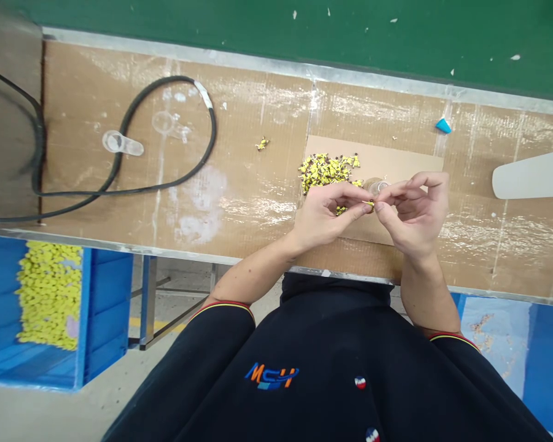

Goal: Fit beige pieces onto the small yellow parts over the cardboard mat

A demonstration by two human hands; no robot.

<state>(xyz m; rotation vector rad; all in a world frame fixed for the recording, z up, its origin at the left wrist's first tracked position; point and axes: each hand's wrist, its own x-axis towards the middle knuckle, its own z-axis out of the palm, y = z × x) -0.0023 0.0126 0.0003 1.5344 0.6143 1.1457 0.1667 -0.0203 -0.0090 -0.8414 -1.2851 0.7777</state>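
Between my two hands is a tiny yellow and dark piece (369, 204), pinched at the fingertips. My left hand (327, 212) closes thumb and forefinger on its left side. From the right, my right hand (415, 212) pinches at the same spot with thumb and forefinger, its other fingers curled. Just beyond my left hand lies a heap of small yellow and dark pieces (325, 170) on a flat cardboard sheet (405, 161). Partly hidden behind my right fingers is a small clear round container (376, 185). The details of the held piece are too small to make out.
A black cable (214, 135) loops over the table's left part, near clear plastic pieces (122, 144). One loose yellow piece (262, 143) lies mid-table. At right are a blue cap (443, 126) and a white object (532, 175). Blue bins (105, 307) stand below the front edge.
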